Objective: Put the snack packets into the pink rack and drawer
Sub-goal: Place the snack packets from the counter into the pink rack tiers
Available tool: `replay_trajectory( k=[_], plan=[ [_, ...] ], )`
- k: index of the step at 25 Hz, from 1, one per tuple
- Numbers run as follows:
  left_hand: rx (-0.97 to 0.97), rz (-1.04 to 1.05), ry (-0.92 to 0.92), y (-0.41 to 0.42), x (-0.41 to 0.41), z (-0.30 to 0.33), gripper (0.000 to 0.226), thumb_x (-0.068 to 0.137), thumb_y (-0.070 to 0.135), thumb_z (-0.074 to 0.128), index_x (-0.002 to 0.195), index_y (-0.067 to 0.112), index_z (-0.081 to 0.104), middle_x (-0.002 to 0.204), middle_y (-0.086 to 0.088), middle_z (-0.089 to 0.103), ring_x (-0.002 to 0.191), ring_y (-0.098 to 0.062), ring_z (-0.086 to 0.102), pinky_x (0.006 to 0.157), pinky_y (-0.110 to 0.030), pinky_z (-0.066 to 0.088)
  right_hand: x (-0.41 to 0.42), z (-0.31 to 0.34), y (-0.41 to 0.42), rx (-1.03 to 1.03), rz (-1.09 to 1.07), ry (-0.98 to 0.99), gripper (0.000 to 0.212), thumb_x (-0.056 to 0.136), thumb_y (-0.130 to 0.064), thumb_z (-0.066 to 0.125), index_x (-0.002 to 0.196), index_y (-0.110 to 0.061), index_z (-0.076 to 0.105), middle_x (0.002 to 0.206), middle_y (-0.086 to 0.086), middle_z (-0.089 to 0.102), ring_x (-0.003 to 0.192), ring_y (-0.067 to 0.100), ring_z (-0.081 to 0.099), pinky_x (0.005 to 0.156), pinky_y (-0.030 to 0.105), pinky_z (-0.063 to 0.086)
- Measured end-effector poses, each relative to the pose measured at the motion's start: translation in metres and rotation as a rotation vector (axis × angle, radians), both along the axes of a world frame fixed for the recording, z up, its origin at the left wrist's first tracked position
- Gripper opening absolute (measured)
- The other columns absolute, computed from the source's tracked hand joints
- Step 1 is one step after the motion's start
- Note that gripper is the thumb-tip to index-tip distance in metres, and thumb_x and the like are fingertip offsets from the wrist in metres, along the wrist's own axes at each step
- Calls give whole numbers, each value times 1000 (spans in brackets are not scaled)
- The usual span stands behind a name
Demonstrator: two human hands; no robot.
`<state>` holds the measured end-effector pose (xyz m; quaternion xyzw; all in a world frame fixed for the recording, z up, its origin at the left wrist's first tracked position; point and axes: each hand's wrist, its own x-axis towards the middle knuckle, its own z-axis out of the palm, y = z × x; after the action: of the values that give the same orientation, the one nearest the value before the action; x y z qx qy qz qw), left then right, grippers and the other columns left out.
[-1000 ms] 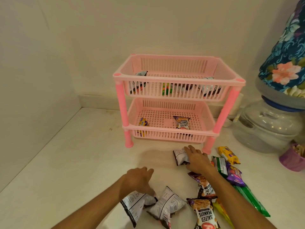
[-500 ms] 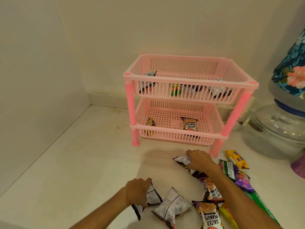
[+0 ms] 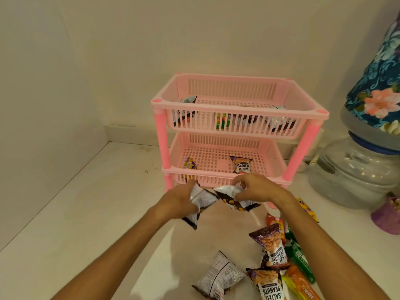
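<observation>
A pink two-tier rack (image 3: 239, 106) stands against the back wall. Its top basket holds several packets; its lower basket (image 3: 216, 173) holds a salted peanuts packet (image 3: 242, 166) and a small yellow packet (image 3: 189, 165). My left hand (image 3: 180, 199) grips a silver-backed peanut packet (image 3: 200, 199) just in front of the lower basket. My right hand (image 3: 256, 188) grips another peanut packet (image 3: 230, 197) beside it. Both packets are lifted off the counter. More packets lie near me: a silver-backed one (image 3: 219, 278) and two salted peanuts packets (image 3: 272, 247).
The white counter (image 3: 86, 213) meets walls at the left and back. A glass jar (image 3: 355, 169) with a floral cloth cover stands at the right, with a purple cup (image 3: 387, 217) in front of it. Green, orange and yellow snack bars (image 3: 299, 258) lie at the lower right.
Both hands have lifted their packets off the counter and carried them forward to the front of the lower basket. The view has tilted slightly.
</observation>
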<state>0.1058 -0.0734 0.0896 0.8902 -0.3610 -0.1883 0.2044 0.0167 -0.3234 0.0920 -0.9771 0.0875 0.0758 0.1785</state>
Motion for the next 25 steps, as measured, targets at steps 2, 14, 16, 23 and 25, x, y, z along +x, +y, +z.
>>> replay_trajectory(
  k=[2, 14, 16, 23, 25],
  plan=[
    [-104, 38, -41, -17, 13, 13, 79, 76, 23, 71, 142, 21, 27, 93, -5, 58, 84, -24, 57, 69, -37, 51, 2, 17, -6, 1, -31, -69, 53, 69, -47, 70, 117, -26, 62, 90, -2, 64, 76, 17, 58, 62, 34, 45],
    [-325, 243, -1, -113, 74, 31, 67, 77, 19, 65, 135, 17, 32, 89, 3, 56, 74, -19, 62, 62, -30, 54, 32, 47, -54, -143, -457, -329, 34, 75, -40, 64, 102, -20, 68, 82, 2, 65, 80, 24, 60, 59, 29, 41],
    [-306, 273, 22, -124, 83, 26, 73, 78, 17, 63, 141, 17, 26, 96, 0, 56, 70, -16, 60, 64, -32, 57, 39, 36, -56, -219, -501, -353, 36, 76, -40, 63, 104, -18, 66, 91, 6, 68, 88, 28, 62, 64, 30, 43],
    [-198, 359, 100, -140, 98, -2, 71, 82, 14, 58, 143, 7, 22, 113, -13, 61, 94, -29, 63, 69, -32, 52, 61, 11, -75, -295, -604, -383, 35, 81, -38, 60, 107, -13, 61, 106, 10, 69, 99, 32, 63, 74, 36, 47],
    [-161, 369, 103, -141, 101, -10, 71, 84, 16, 59, 143, 6, 20, 128, -18, 54, 110, -34, 58, 82, -36, 51, 66, 7, -82, -275, -617, -388, 26, 81, -34, 60, 97, -14, 63, 98, 9, 70, 94, 31, 64, 69, 32, 45]
  ],
)
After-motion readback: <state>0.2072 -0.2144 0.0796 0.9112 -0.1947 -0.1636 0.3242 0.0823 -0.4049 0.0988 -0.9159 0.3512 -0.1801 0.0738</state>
